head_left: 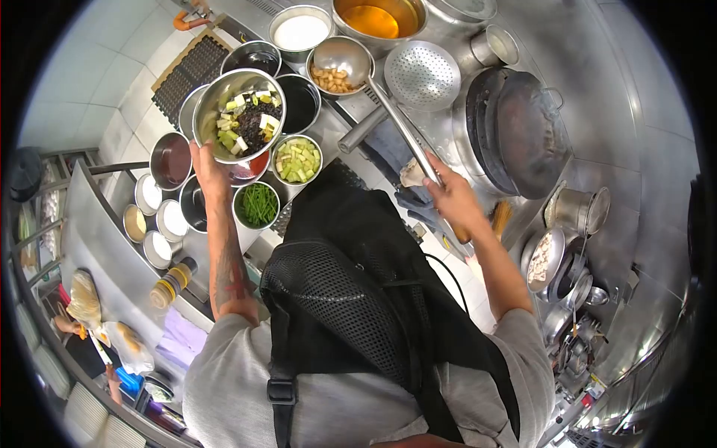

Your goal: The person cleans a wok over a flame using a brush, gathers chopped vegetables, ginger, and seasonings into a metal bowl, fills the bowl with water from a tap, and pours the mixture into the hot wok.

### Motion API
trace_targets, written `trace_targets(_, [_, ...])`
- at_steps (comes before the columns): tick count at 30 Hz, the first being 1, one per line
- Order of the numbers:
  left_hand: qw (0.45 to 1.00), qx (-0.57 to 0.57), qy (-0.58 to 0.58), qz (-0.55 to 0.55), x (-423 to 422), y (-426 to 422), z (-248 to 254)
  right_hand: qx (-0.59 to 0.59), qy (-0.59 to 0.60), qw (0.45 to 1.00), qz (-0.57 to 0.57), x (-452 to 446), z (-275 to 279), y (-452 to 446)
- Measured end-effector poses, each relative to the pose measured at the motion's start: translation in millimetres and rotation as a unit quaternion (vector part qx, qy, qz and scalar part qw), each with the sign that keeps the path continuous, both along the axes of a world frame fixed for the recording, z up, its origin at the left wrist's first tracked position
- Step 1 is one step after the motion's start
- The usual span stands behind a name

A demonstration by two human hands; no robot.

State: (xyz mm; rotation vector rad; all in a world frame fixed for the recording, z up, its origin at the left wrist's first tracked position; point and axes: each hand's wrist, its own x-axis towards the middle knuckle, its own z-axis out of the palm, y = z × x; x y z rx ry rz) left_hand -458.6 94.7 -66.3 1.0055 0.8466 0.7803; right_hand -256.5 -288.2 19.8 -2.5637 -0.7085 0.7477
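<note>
My left hand [210,170] grips the near rim of a steel bowl [230,84] and holds it tilted above the seasoning pots. Inside lie chopped pale green and white vegetable pieces and a dark, grainy heap. Closed round the long handle of a ladle [400,119] is my right hand [452,196]. The ladle's head is over a pot of light brown chunks [333,81]; I cannot tell whether it touches them. Just right of the bowl stand a pot of cut green vegetable [297,160] and one of chopped green herbs [257,204].
A blackened wok [519,131] sits on the stove at right. A perforated strainer [423,75] and a pot of orange liquid [371,22] are at the back. Pots of white powder [172,220] and dark sauce [170,160] stand at left. Another person's hand [67,325] shows at far left.
</note>
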Motion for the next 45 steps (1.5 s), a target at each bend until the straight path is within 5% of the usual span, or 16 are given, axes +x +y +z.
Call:
trace_targets(3, [1.000,0.010,0.000,-0.015,7,6,-1,0.130,0.332,0.919,-0.166,8,-3,-10])
trace_targets(5, [0.999,0.015,0.016,-0.043,7,4,1,0.169,0.383,0.889,-0.187,9,-2,-12])
trace_targets(15, [0.984,0.112,0.137,-0.007,47,-13,-21,0.289,0.364,0.860,-0.210,-38,18,-47])
trace_targets(19, [0.971,0.161,0.157,-0.081,130,-27,2,0.317,0.297,0.885,-0.169,-48,38,-70])
trace_targets(20, [0.976,0.132,0.136,-0.108,150,-35,18,0.314,0.068,0.944,-0.076,-49,33,-75])
trace_targets(21, [0.978,0.102,0.115,-0.138,171,-45,30,0.284,-0.167,0.944,0.016,-48,29,-83])
trace_targets(22, [0.971,0.091,0.121,-0.183,187,-48,39,0.203,-0.239,0.950,0.008,-51,28,-89])
trace_targets(26, [0.955,0.054,0.074,-0.282,246,-94,85,0.232,-0.270,0.932,-0.068,-51,17,-118])
trace_targets(31, [0.917,-0.040,0.097,-0.385,346,-133,115,0.329,-0.106,0.875,-0.340,-42,29,-169])
trace_targets(33, [0.853,-0.195,0.029,-0.483,406,-128,121,0.385,0.017,0.824,-0.416,-31,23,-214])
trace_targets(38, [0.853,-0.259,-0.008,-0.454,563,-117,147,0.448,-0.028,0.707,-0.546,-36,38,-254])
trace_targets(41, [0.904,-0.137,0.082,-0.396,665,-100,132,0.436,-0.088,0.675,-0.588,-59,20,-262])
trace_targets(43, [0.915,-0.106,0.111,-0.374,689,-117,139,0.535,0.018,0.518,-0.667,-64,57,-233])
trace_targets(45, [0.892,-0.022,0.155,-0.423,750,-104,113,0.511,0.045,0.552,-0.657,-89,48,-253])
